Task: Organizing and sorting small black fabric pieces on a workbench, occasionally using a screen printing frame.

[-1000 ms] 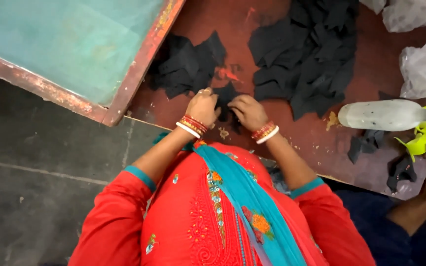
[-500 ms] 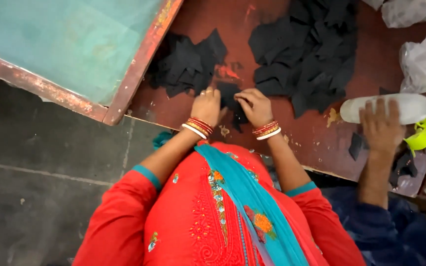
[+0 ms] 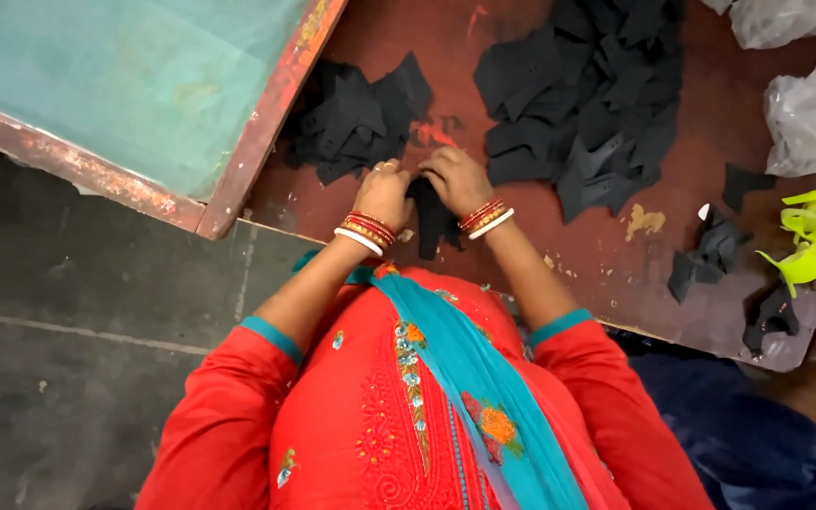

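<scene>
Gripping black fabric piece [image 3: 432, 222] | left hand [image 3: 384, 194], right hand [image 3: 455, 179] | fingers hidden

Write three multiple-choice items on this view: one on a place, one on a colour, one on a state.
1. Where does the largest pile of black fabric pieces lie?
A. on the grey floor
B. at the far right of the brown table
C. inside the teal frame

2. What colour is the spray trigger at the right edge?
A. bright yellow-green
B. red
C. white

3. What are the left hand and right hand doing?
A. resting apart, empty
B. together on one black fabric piece
C. lifting a plastic bag

Answers:
1. B, the heap lies on the brown table, beyond the right hand.
2. A, it shows yellow-green.
3. B, both hands meet at the black fabric piece by the table's near edge.
</scene>
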